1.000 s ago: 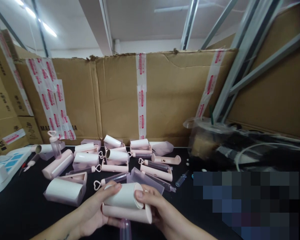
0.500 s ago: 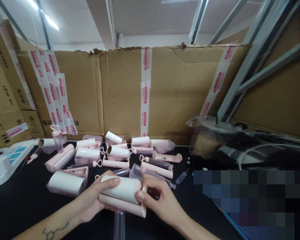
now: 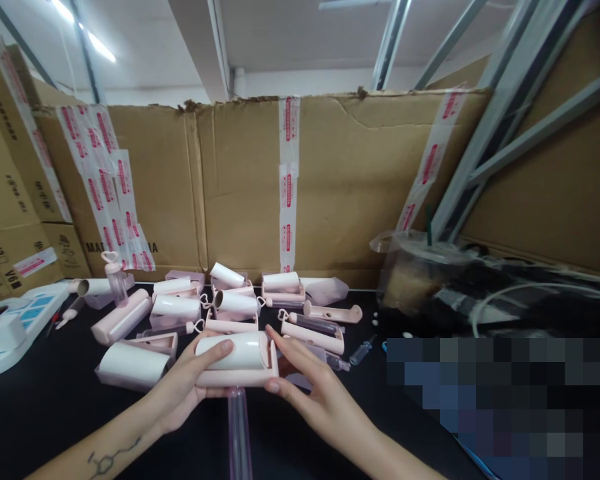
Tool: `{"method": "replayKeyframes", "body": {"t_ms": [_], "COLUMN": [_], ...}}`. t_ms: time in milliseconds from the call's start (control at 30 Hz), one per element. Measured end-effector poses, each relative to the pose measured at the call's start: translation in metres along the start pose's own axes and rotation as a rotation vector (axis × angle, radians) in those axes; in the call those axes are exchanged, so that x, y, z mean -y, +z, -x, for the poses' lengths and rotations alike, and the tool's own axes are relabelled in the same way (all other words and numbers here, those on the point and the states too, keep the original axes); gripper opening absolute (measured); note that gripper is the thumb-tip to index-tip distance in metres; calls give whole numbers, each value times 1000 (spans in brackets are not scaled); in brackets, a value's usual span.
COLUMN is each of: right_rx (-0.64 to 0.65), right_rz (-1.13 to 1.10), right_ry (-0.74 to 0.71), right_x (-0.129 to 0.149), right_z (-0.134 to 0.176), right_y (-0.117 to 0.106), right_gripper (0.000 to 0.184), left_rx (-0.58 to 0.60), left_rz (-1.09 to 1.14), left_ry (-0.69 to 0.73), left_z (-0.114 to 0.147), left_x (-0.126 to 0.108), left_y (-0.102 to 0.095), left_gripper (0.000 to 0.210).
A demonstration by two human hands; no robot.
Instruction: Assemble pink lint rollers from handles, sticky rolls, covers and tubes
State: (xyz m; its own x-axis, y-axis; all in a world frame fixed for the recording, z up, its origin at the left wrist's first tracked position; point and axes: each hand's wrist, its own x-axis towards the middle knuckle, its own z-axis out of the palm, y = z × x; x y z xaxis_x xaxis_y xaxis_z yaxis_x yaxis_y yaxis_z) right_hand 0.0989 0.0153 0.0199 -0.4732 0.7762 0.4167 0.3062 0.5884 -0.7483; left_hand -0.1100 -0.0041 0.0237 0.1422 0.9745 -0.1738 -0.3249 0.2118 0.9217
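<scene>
A lint roller (image 3: pixel 235 378) with a pink holder and a white paper roll (image 3: pixel 237 351) is held level in front of me. My left hand (image 3: pixel 203 367) is closed round its left end, thumb across the top of the roll. At the other end, my right hand (image 3: pixel 305 377) grips the holder's upright end arm between thumb and fingertips. A clear tube handle (image 3: pixel 239 433) extends down from the holder toward me. Behind my hands lie several more lint rollers, one of them a white roll in a pale translucent cover (image 3: pixel 133 367) to the left.
Pink holders (image 3: pixel 335 312) and clear tubes (image 3: pixel 363 351) lie about the black table. A power strip (image 3: pixel 25 327) is at the left. A plastic drink cup (image 3: pixel 410 280) and dark cables stand at the right. A taped cardboard wall (image 3: pixel 240 187) closes off the back.
The lint roller has moved up and slightly left and is turned more level. My right fingers have shifted from the roll's end face to the holder's end arm.
</scene>
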Motion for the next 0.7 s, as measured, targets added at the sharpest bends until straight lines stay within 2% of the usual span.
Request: {"method": "replayKeyframes", "body": {"t_ms": [200, 467, 600, 633, 700], "right_rx": [-21, 0, 28, 18, -36], "right_rz": [83, 218, 448, 509, 628], "right_ry": [-57, -128, -305, -383, -563], "right_x": [-8, -8, -3, -3, -4], "right_z": [3, 6, 2, 0, -1], "right_y": [3, 7, -6, -9, -16], "right_gripper": [57, 56, 87, 89, 77], "left_rx": [-24, 25, 143, 161, 190], "left_rz": [42, 58, 221, 238, 246], "left_ry": [-74, -77, -112, -119, -148], "left_z": [-3, -2, 2, 4, 6], "left_x": [2, 3, -10, -13, -15], "left_y": [-3, -2, -2, -1, 0], "left_gripper": [43, 44, 46, 46, 46]}}
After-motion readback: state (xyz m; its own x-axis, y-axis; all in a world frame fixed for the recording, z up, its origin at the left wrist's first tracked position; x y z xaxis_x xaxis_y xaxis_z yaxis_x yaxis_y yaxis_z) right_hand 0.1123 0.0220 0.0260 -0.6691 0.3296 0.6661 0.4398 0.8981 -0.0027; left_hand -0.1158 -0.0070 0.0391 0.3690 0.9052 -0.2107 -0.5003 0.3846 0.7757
